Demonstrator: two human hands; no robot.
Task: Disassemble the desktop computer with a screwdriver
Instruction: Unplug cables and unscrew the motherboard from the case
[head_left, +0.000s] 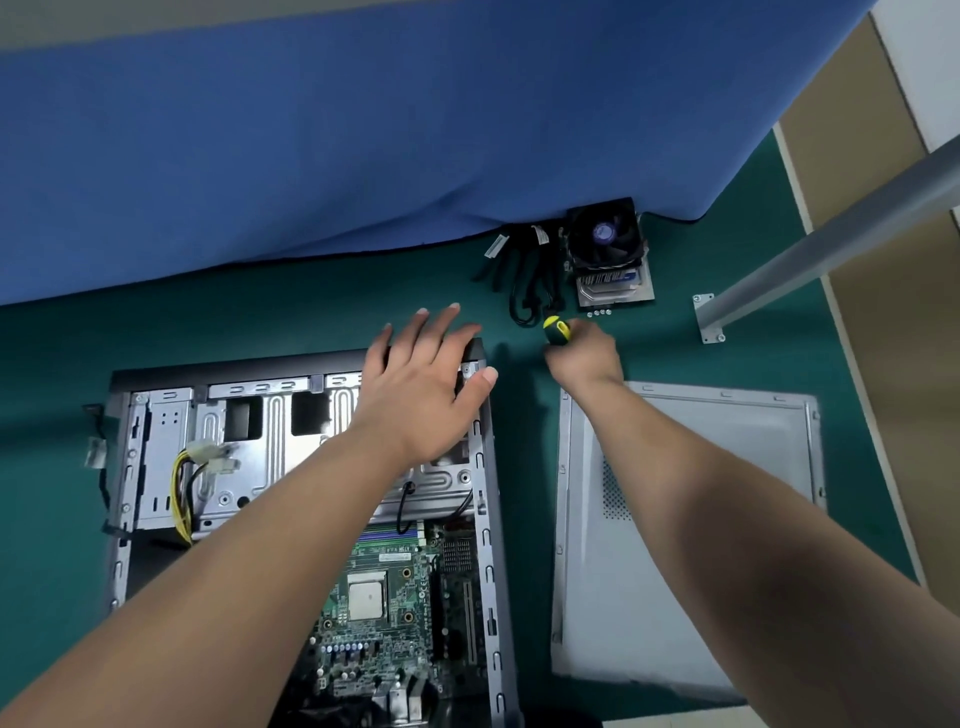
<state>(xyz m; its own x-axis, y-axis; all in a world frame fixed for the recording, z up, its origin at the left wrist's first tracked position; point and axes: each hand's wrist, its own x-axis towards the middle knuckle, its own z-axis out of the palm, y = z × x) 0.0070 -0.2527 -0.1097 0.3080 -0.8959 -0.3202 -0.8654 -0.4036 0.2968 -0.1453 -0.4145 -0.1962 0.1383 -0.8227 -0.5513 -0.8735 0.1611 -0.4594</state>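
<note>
Blue cloth (363, 145): covers the far part of the view, its lower edge draped over the green mat.

Green mat (311, 317): work surface under everything listed below.

Computer case (483, 519): open, lying on its side at lower left, black front edge at the far end. Inside are a bare metal drive cage (270, 431), a bundle of yellow and black power cables (195, 478) with a white plug, and the green motherboard (384, 587) with its square processor exposed.

Side panel (727, 467): grey metal, lying flat on the mat just right of the case, apart from it.

Grey metal leg (831, 228): slants down to a foot plate at far right.

Left hand (426, 384): fingers straight and spread, palm down on the far right corner of the case, holding nothing.

Right hand (584, 353): curled round the screwdriver (557, 328), on the mat beyond the gap between case and side panel. Only the yellow-and-black handle end shows, above the knuckles; the shaft and tip are hidden, and the tool stands just right of the case's far corner, clear of it.

Cooler fan (605, 244): black, sitting on a metal drive (613, 288) at the cloth's edge, beyond the right hand.

Black cables (530, 280): loose heap just left of the fan.

Small screws (598, 313): a short row on the mat in front of the drive, near the screwdriver handle.
</note>
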